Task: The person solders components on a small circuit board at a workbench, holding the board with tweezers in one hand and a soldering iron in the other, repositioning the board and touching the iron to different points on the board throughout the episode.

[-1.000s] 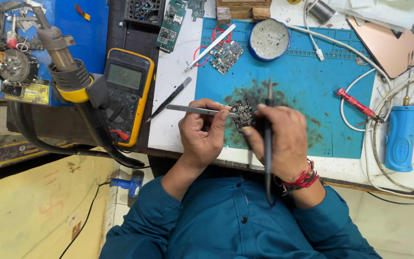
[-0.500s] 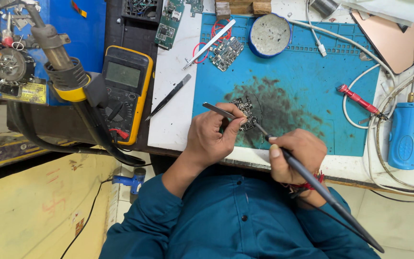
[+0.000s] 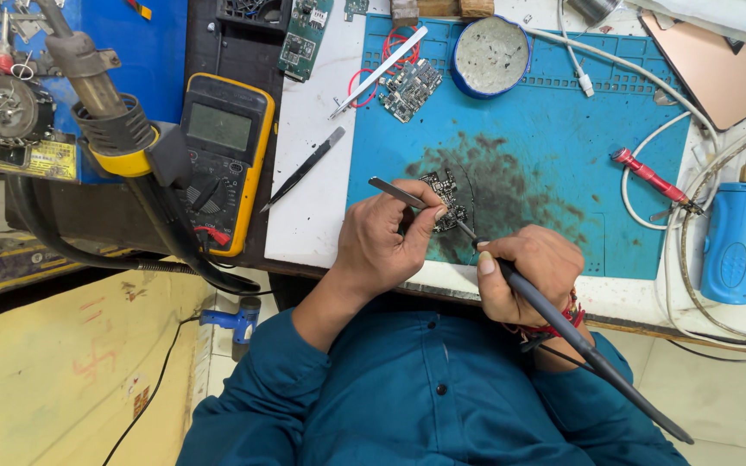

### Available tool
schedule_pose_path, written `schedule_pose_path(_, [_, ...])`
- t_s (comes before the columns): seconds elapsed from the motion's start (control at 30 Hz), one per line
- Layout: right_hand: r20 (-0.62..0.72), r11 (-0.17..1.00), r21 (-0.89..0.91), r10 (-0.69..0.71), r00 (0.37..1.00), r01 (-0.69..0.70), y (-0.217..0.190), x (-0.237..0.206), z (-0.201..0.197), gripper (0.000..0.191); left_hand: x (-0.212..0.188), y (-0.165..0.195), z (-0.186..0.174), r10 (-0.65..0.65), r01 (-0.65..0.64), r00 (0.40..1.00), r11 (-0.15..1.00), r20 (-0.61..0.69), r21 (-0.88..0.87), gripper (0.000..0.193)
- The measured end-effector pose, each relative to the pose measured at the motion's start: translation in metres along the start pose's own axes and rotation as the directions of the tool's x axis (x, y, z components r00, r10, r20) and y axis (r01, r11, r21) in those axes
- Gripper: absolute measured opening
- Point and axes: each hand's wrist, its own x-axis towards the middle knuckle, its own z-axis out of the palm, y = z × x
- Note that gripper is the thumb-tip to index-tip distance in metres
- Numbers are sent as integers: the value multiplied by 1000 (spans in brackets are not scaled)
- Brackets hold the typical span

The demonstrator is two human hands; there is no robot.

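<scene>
Circuit board (image 3: 444, 197) on the scorched patch of a blue work mat (image 3: 554, 129), partly hidden by fingers.

Left hand (image 3: 386, 237) pinches metal tweezers (image 3: 397, 192) at its near edge; right hand (image 3: 524, 269) is closed around a soldering iron (image 3: 563, 336), tip at the board (exact contact too small to tell). A yellow multimeter (image 3: 222, 160) lies well left.

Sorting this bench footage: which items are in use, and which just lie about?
In use: left hand with tweezers, right hand with soldering iron, small circuit board.
Lying about: multimeter, round tin, red-handled tool, blue screwdriver.
</scene>
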Motion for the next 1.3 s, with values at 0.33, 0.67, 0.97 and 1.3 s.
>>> schedule_pose_path(0.33, [-5,1000,-7,-2,1000,2,0,0,0,4,1,1,0,6,-6,1000,1000,3,2,10])
schedule_pose_path(0.67, [-4,1000,1,7,1000,-7,0,0,1,6,0,0,1,3,-3,1000,1000,4,1,10])
schedule_pose_path(0.97, [-13,1000,5,0,1000,0,1,0,1,5,0,-1,1,-5,5,1000,1000,-2,-4,10])
schedule_pose_path(1.3, [-19,1000,-12,20,1000,-21,1,0,2,4,0,0,1,-16,16,1000,1000,6,-13,10])
